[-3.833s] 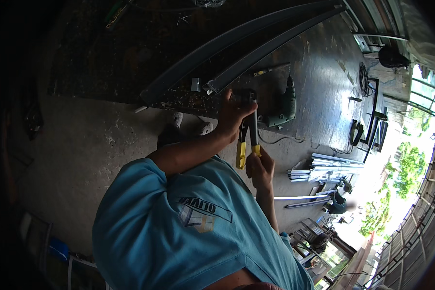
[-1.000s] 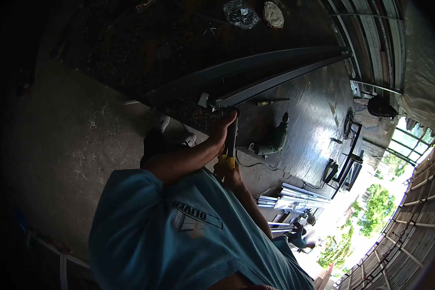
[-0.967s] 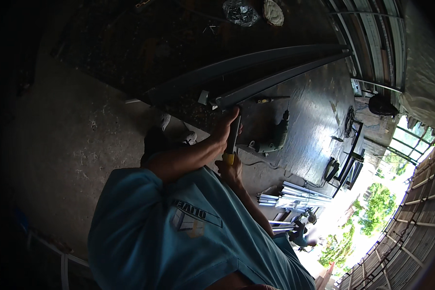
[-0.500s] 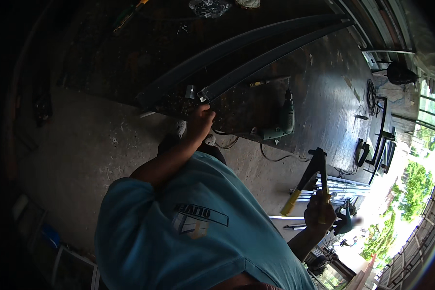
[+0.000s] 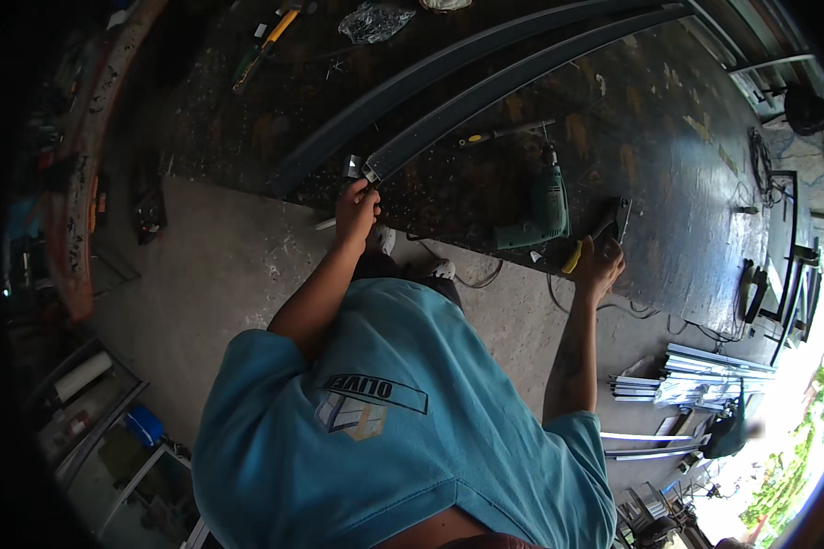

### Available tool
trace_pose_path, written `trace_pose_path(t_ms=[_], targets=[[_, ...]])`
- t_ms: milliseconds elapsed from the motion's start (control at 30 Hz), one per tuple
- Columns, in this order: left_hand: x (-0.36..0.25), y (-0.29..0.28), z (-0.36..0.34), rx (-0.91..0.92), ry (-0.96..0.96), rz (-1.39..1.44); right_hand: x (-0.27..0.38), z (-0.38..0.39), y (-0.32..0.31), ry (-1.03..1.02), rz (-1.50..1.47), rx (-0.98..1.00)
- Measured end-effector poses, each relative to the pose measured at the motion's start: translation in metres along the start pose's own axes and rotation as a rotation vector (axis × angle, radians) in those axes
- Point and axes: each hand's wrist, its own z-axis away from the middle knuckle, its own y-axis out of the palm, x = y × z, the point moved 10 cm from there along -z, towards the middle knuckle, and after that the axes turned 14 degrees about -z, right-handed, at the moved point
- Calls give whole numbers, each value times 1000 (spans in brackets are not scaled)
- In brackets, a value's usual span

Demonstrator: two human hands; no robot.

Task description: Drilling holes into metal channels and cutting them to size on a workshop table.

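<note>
My left hand (image 5: 357,216) is at the near table edge, its fingers closed right at the end of a dark metal profile (image 5: 467,112). A small shiny metal piece (image 5: 371,173) shows at that end; what the fingertips pinch is hidden. Beside it lies a small silver bracket (image 5: 352,166). A second dark profile (image 5: 375,102) runs alongside, farther away. My right hand (image 5: 599,267) grips a hand riveter (image 5: 623,218) with a black body and yellow grips, over the table's near edge. Just left of it lies a green power drill (image 5: 549,206), bit pointing away.
A yellow-handled tool (image 5: 476,139) lies between profile and drill. Farther off on the dark table (image 5: 677,247) are a yellow-handled hammer (image 5: 279,29) and a clear plastic bag (image 5: 375,24). A cable (image 5: 485,276) hangs below the edge. Metal bars (image 5: 687,375) lie at right, near another person (image 5: 725,435).
My right hand has brought the riveter up from the lower right to the table edge, beside the drill. The left hand stays by the profile's end; the view has shifted.
</note>
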Motion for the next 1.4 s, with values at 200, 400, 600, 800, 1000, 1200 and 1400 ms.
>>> trace_pose_path(t_ms=[200, 400, 600, 800, 1000, 1200, 1400], targets=[[-69, -39, -14, -335, 695, -530, -23, 77, 109, 1038, -996, 173], [-134, -15, -30, -98, 937, -1151, 59, 67, 135, 1294, -1429, 212], [-157, 24, -32, 337, 1402, -1271, 48, 86, 170, 1336, -1408, 223], [-160, 49, -45, 759, 1582, -1259, 87, 101, 174, 1260, -1885, -105], [-147, 76, -53, 1017, 1737, -1219, 221, 145, 106, 1056, -1441, 26], [-143, 88, -54, 1028, 1850, -1183, 355, 150, 80, 838, -438, 461], [-141, 88, -56, 1004, 1866, -1127, 395, 132, 115, 660, -333, 672]])
